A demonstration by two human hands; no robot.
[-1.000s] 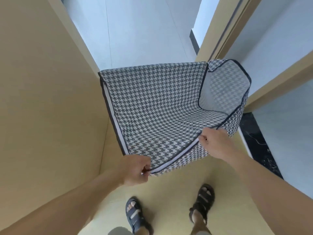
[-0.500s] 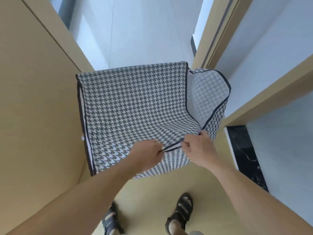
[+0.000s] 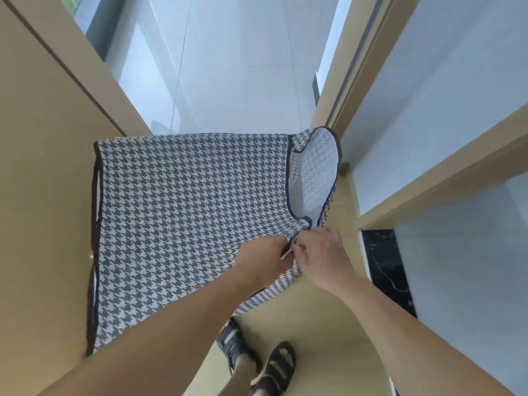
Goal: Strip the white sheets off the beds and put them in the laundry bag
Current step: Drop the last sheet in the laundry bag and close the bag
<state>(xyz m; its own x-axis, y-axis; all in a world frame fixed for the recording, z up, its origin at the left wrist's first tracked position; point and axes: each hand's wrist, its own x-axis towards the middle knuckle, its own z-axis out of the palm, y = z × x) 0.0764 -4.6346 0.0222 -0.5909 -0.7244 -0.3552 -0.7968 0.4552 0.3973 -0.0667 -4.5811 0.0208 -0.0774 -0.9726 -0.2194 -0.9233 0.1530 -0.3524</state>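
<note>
A houndstooth laundry bag [image 3: 183, 207] with dark piping hangs flat in front of me, its mouth gaping slightly at the right where the pale lining shows. My left hand [image 3: 264, 260] and my right hand [image 3: 320, 257] both pinch the bag's near rim, almost touching each other. No white sheet or bed is in view.
A tan wooden panel [image 3: 43, 181] stands close on the left, and a tan door frame [image 3: 351, 70] with white walls on the right. Pale tiled floor [image 3: 234, 67] stretches ahead. My sandalled feet [image 3: 257, 364] stand on tan flooring, beside a black marble threshold [image 3: 385, 267].
My left hand slid right along the rim until it met my right hand. The bag's mouth narrowed and the bag swung left and lower in view.
</note>
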